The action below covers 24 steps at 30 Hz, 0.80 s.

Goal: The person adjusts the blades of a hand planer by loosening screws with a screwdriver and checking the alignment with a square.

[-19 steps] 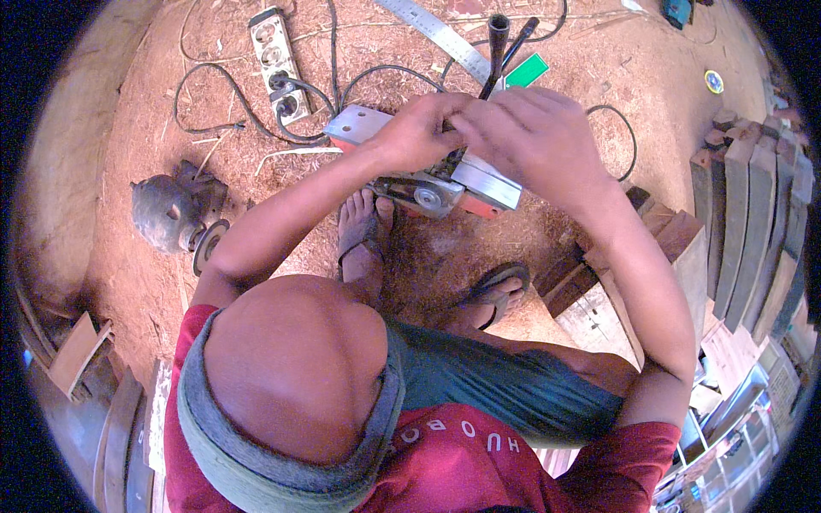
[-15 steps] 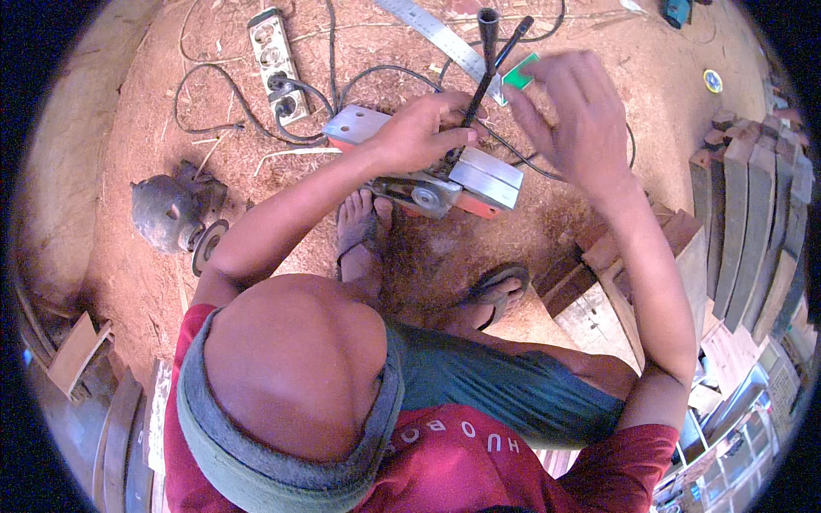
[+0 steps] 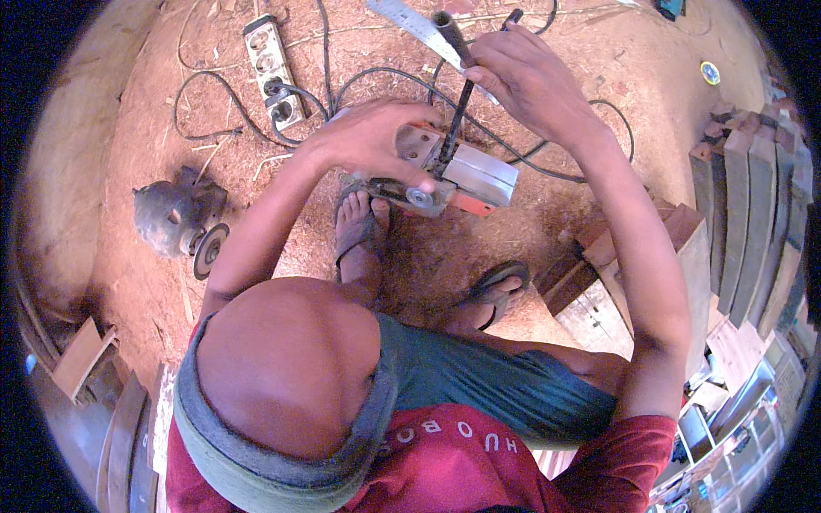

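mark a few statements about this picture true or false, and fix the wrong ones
1. The left hand is on the power tool. True.
2. The right hand is empty. False: it grips a black wrench.
3. Every socket of the power strip has a plug in it. False: two hold plugs, and others are bare.
4. A motor with a disc lies to the left of the left foot. True.
5. The metal ruler lies nearer the person than the power tool. False: it lies beyond it.
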Motion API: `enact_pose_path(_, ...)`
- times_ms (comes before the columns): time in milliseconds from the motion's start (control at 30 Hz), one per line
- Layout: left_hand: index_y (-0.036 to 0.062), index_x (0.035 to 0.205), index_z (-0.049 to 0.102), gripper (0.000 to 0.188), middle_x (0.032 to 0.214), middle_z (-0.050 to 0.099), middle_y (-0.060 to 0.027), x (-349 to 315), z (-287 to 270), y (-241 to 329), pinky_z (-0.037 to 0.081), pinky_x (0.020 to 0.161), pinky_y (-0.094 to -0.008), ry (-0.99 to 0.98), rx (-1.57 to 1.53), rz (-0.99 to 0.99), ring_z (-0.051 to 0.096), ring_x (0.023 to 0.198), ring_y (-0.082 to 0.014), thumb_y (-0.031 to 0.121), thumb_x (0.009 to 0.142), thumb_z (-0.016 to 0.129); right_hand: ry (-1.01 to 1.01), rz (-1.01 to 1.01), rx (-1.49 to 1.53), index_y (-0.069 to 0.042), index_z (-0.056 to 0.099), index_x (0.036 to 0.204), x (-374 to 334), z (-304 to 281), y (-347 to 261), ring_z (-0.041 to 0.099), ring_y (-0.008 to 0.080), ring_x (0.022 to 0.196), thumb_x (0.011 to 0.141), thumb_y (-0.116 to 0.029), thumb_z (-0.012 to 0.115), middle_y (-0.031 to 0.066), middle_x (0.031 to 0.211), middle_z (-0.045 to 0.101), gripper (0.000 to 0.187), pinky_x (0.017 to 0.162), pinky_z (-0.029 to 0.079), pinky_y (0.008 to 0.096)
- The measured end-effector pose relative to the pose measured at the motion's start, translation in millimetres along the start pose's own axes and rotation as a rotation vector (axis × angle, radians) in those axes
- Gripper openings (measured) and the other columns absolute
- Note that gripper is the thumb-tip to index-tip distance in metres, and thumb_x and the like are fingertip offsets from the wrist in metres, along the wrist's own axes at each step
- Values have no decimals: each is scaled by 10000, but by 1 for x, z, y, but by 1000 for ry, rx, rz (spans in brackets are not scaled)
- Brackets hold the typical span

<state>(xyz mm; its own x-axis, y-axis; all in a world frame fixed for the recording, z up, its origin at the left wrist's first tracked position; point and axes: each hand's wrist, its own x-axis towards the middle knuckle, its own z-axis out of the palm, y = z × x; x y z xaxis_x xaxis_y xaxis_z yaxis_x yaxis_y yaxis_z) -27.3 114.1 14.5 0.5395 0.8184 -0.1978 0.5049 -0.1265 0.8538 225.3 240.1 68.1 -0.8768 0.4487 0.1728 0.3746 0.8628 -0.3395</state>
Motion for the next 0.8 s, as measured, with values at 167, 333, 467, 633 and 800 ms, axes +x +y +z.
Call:
enact_pose_path(167, 100, 1347, 680, 924, 1306, 700, -180, -18, 3, 1, 494, 1071, -486, 3, 204, -35, 654, 1229, -386, 665, 646, 889, 31, -24, -63, -61, 729, 1105, 7, 0, -5, 653, 314, 1063, 1019, -317, 676, 90, 1104, 720, 275, 1008, 515, 443)
enact_pose_path(333, 112, 1346, 687, 906, 1316, 699, -178, -22, 9, -1, 477, 1096, -494, 88, 270, 23, 642, 1257, -379, 662, 654, 882, 105, -14, -76, -84, 756, 1026, 8, 4, -7, 684, 316, 1006, 1012, -383, 665, 99, 987, 736, 313, 921, 544, 448)
enact_pose_path(467, 118, 1357, 689, 905, 1339, 692, -162, -23, 10, -2, 467, 1107, -495, 99, 308, 35, 623, 1289, -373, 658, 656, 881, 127, 74, -112, -117, 765, 965, 7, 10, -11, 707, 339, 975, 1017, -449, 632, 131, 923, 730, 361, 904, 554, 478)
enact_pose_path(633, 128, 1362, 690, 897, 1349, 688, -144, -23, 10, -5, 462, 1110, -489, 76, 279, 33, 620, 1291, -368, 653, 660, 881, 58, 42, -129, -106, 725, 1082, 7, 7, -12, 700, 346, 1034, 1031, -420, 619, 142, 989, 730, 335, 976, 528, 477)
enact_pose_path(800, 133, 1359, 693, 890, 1328, 694, -132, -22, 12, -11, 470, 1087, -485, 105, 287, 106, 626, 1277, -355, 659, 665, 876, -32, 88, -89, -81, 661, 1197, 3, 5, -8, 679, 356, 1113, 1049, -395, 598, 160, 1089, 720, 352, 1058, 485, 494)
